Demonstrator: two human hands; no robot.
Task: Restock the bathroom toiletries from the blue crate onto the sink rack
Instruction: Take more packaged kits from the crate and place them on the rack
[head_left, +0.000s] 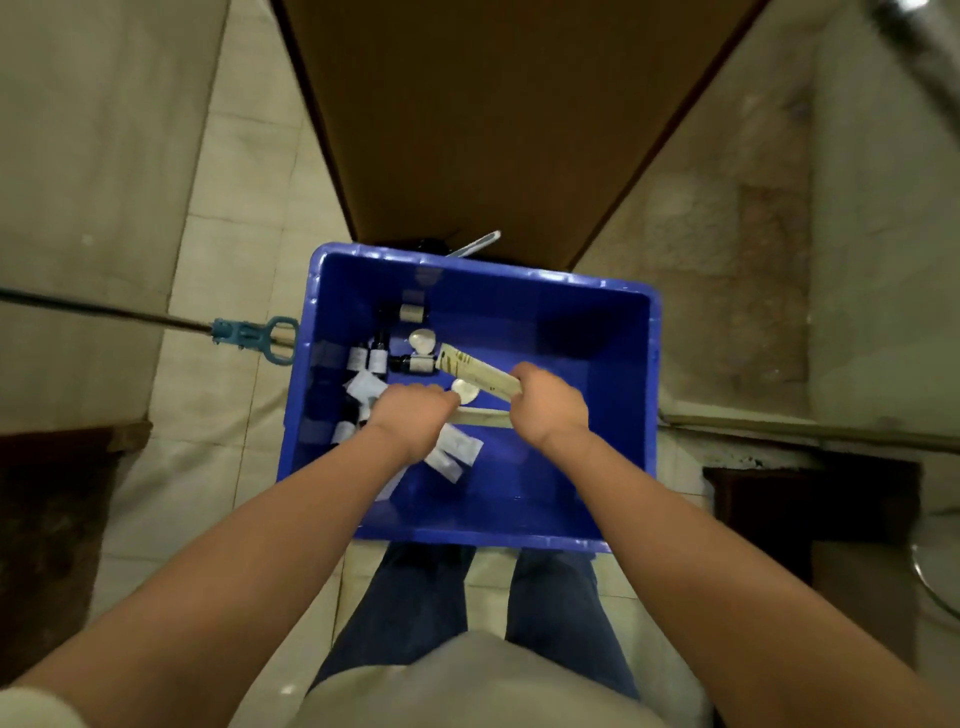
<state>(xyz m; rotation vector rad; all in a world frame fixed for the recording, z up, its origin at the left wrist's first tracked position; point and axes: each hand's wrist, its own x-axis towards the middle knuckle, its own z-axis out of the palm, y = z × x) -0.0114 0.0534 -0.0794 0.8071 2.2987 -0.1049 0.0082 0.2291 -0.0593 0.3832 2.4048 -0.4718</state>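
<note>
Fingers of the right hand (550, 402) are wrapped tight around one end of a long pale packet (478, 373), and its free end angles up and away over the small dark bottles (378, 358). Left hand (410, 415) is down in the blue crate (613, 332) too, knuckles up, fingers curled under near a small round item (464, 391), but whether they've closed on anything I can't tell; the palm hides it. White sachets (457, 449) lie just below the left wrist, more bottles bunch along the crate's left wall. So this looks like the picking stage: stock being gathered on the floor, nothing on the rack yet, and the rack itself isn't in sight. Next move, I'd say, calls for lifting that packet clear of the crate wall without knocking the bottles, then standing and turning toward the sink.
</note>
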